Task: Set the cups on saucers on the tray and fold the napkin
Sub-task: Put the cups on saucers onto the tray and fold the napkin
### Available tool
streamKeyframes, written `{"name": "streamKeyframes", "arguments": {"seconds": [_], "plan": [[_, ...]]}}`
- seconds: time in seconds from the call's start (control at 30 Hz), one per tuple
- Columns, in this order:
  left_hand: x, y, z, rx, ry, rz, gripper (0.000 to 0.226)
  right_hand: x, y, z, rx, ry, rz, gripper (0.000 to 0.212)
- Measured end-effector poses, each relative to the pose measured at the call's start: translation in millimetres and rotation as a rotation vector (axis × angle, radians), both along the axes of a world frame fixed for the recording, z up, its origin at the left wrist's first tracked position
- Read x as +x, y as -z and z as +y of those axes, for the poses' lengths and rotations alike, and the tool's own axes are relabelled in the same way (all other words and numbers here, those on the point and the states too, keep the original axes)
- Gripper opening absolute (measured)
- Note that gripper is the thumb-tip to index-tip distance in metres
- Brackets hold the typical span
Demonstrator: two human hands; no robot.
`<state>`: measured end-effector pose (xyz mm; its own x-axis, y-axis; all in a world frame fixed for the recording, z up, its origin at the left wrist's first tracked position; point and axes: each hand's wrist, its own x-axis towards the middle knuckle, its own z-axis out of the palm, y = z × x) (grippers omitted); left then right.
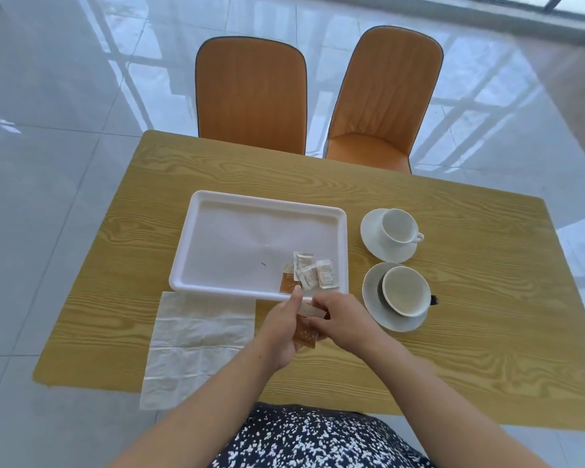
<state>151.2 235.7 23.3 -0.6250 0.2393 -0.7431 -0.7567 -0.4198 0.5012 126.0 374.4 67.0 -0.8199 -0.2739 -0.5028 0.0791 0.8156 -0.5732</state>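
A white tray (217,238) lies in the middle of the wooden table, with several small sachets (309,272) in its near right corner. To its right stand two white cups, each on a saucer: the far cup (398,230) on the far saucer (370,231), the near cup (406,290) on the near saucer (372,292). A white napkin (196,342) lies unfolded in front of the tray, hanging over the table's near edge. My left hand (282,329) and my right hand (338,320) meet just in front of the tray, both gripping an orange sachet (305,334).
The wooden table (470,332) has bare surface at the right and far side. Two orange chairs (250,96) stand at its far edge. The floor around is glossy tile.
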Motion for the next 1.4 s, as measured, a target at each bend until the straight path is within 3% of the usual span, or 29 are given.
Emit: {"name": "streamKeyframes", "arguments": {"seconds": [0.17,0.27,0.43,0.63,0.8,0.87,1.2,1.4], "plan": [[0.5,-2.3,-7.8,0.035,0.034,0.047,0.045,-5.4,7.6,0.5,0.137,-0.063,0.127,0.027],[3.7,-3.7,-11.2,0.067,0.050,0.064,0.031,-10.5,12.6,2.2,0.105,-0.059,0.117,0.023],[14.0,-4.4,-18.0,0.100,-0.017,0.074,0.030,-24.0,21.2,10.1,-0.007,-0.046,0.051,0.030],[20.3,-12.3,-31.0,0.031,-0.001,0.120,0.033,-65.3,42.5,29.7,0.103,0.001,0.132,0.012],[28.8,-17.6,-36.8,-0.039,0.020,0.169,0.034,-90.9,59.0,33.2,0.312,-0.095,0.159,0.052],[33.4,-17.4,-36.3,-0.047,0.022,0.196,0.036,-92.2,66.1,31.2,0.390,-0.184,0.152,0.056],[37.7,-16.4,-29.1,-0.031,0.062,0.180,0.021,-89.4,75.5,27.4,0.386,-0.099,0.156,0.037],[32.2,-18.1,-24.0,-0.003,0.016,0.133,0.021,-90.8,64.2,35.1,0.136,0.180,0.021,0.007]]}}
